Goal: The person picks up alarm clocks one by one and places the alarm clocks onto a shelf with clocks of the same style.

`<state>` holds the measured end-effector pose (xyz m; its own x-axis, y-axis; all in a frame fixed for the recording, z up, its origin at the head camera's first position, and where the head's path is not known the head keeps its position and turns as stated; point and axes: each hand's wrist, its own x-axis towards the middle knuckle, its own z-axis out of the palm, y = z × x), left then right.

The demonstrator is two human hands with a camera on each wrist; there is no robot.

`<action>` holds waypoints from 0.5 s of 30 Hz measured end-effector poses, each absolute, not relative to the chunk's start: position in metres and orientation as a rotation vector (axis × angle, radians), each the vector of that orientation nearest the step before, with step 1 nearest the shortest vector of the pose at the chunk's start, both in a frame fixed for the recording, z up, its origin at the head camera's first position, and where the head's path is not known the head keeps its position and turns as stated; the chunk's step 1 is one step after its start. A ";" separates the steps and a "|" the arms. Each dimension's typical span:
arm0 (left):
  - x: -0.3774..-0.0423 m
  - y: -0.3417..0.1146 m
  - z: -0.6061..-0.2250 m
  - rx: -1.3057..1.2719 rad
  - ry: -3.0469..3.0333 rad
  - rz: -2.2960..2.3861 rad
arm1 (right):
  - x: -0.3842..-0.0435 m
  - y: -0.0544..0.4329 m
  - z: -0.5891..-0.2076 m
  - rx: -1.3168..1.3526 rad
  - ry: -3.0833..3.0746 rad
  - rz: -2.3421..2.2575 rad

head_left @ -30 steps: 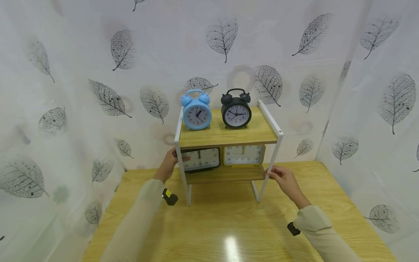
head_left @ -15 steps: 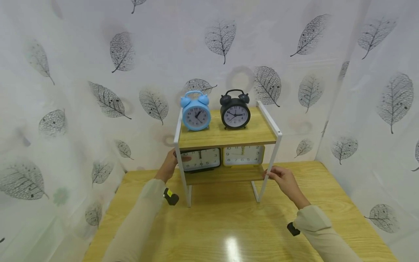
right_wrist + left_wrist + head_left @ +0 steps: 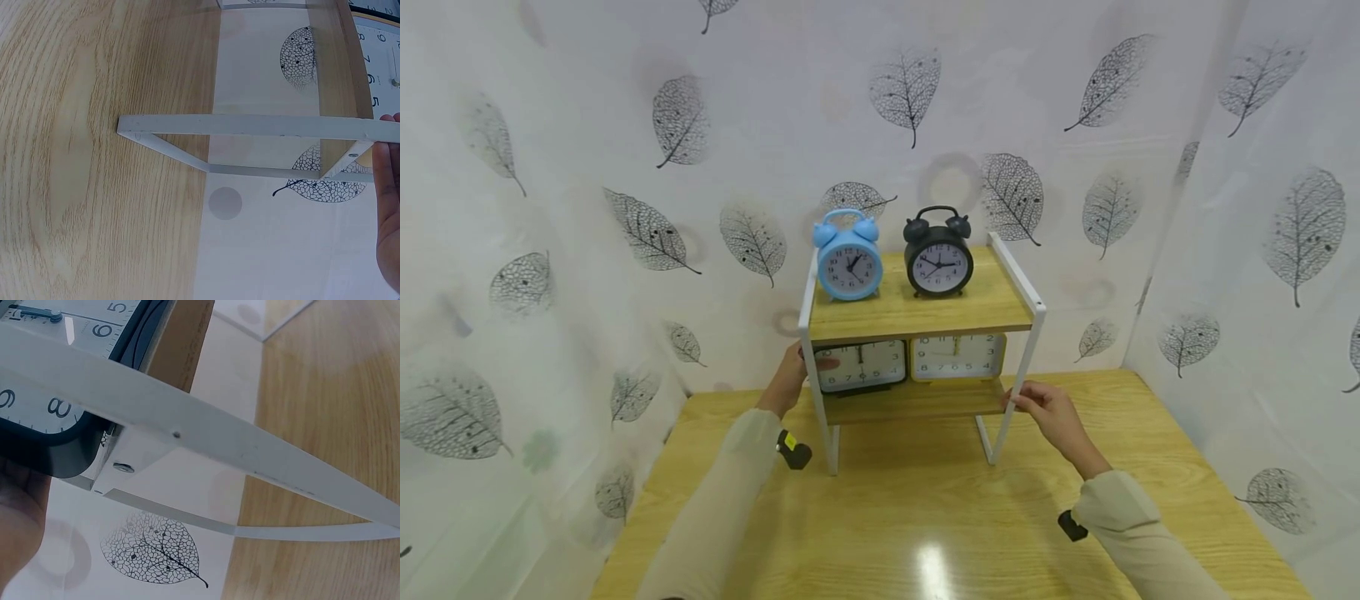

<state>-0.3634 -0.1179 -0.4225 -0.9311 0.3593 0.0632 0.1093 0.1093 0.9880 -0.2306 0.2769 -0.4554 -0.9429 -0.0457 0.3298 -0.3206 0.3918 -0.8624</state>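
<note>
In the head view, a rectangular black-rimmed clock (image 3: pixel 874 368) stands on the lower board of a small two-tier shelf (image 3: pixel 917 318). My left hand (image 3: pixel 784 381) grips this clock by its left end, the thumb over its face; in the left wrist view the palm lies against the black rim, the fingers mostly hidden. Close beside it on the right is a yellow-rimmed rectangular clock (image 3: pixel 957 358). The upper board hides the tops of both. My right hand (image 3: pixel 1056 417) holds the shelf's right white leg (image 3: pixel 250 125) near the lower board, fingertips partly behind it.
A light-blue twin-bell alarm clock (image 3: pixel 850 265) and a black twin-bell alarm clock (image 3: pixel 938 260) stand on the upper board. The shelf stands on a wooden table (image 3: pixel 880 517). Behind and at the sides hang white curtains (image 3: pixel 820 100) printed with leaves.
The black-rimmed clock has shifted slightly right with my left hand, closer to the yellow-rimmed one, and sits a little straighter. My right hand stays on the leg.
</note>
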 end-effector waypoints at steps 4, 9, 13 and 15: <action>-0.367 -0.117 -0.427 0.472 2.185 1.921 | -0.231 0.277 -0.457 0.313 -2.410 1.556; -0.367 -0.117 -0.427 0.488 2.185 1.901 | -0.232 0.277 -0.456 0.317 -2.401 1.567; -0.367 -0.116 -0.427 0.471 2.186 1.886 | -0.232 0.277 -0.456 0.311 -2.403 1.564; -0.368 -0.116 -0.427 0.463 2.185 1.887 | -0.232 0.278 -0.457 0.309 -2.407 1.562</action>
